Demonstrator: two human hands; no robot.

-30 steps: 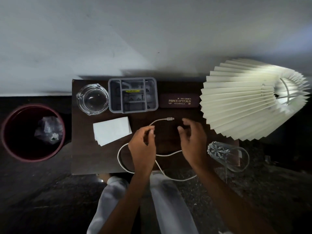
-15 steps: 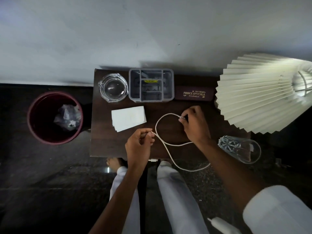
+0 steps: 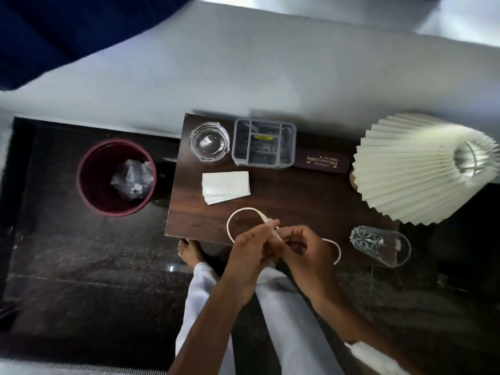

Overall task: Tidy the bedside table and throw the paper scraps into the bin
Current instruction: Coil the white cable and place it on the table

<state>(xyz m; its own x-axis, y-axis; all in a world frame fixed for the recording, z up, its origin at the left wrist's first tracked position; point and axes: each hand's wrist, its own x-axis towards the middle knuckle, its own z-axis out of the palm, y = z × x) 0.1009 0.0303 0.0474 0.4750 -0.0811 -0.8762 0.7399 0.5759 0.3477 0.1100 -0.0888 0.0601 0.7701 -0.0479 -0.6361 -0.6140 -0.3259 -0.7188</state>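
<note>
A white cable [image 3: 234, 215] lies in loops at the front edge of the dark wooden bedside table [image 3: 292, 196]. My left hand [image 3: 251, 247] and my right hand [image 3: 308, 249] are pressed together over that edge, both pinching the cable near its plug end. One loop curls out to the left, another hangs off to the right. A small stack of white paper sheets [image 3: 226, 186] rests on the table behind my hands. The maroon bin [image 3: 116, 177] stands on the floor to the left with a crumpled clear bag inside.
Along the back of the table stand a glass ashtray [image 3: 209, 142], a grey compartment organiser [image 3: 263, 146] and a brown spectacle case [image 3: 322, 161]. A pleated lamp shade [image 3: 416, 169] overhangs the right side. A cut-glass tumbler [image 3: 380, 246] lies at the front right corner.
My hands have come together at the front edge, gathering the cable into tighter loops. The right hand brought the plug end back from mid-table. The camera has shifted, showing more wall.
</note>
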